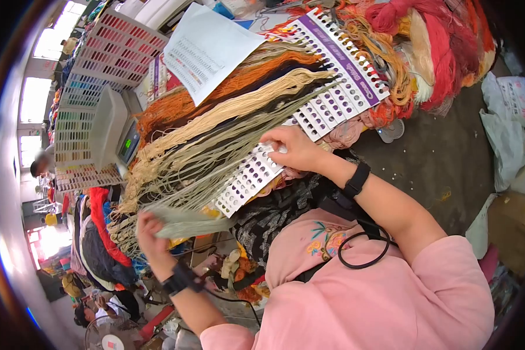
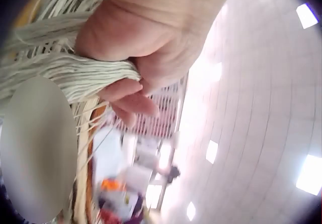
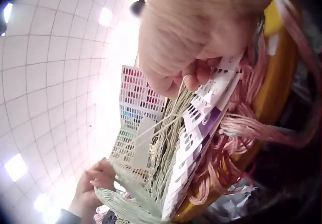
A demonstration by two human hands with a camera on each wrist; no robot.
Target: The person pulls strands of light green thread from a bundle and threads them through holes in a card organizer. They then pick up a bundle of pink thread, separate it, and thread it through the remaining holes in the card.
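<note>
A pale grey-green skein (image 2: pixel 75 75) is gripped by the left hand (image 1: pixel 153 236), its strands pinched between thumb and fingers in the left wrist view. The right hand (image 1: pixel 294 149) has curled fingers at the edge of a white perforated card (image 1: pixel 251 178), pinching a thin pale strand (image 3: pixel 184 83). Beside both hands, grey-green strands (image 1: pixel 216 149), cream yarn (image 1: pixel 233 105) and orange yarn (image 1: pixel 216 79) lie in long rows, their upper ends by the holes of a purple-striped card (image 1: pixel 338 55).
A printed sheet (image 1: pixel 210 49) overlies the orange yarn. Behind stand a scale with a green display (image 1: pixel 128 143) and a colour chart (image 1: pixel 76 125). Red and pink skeins (image 1: pixel 434 52) pile up at the upper right. A fan (image 1: pixel 112 341) stands at the lower left.
</note>
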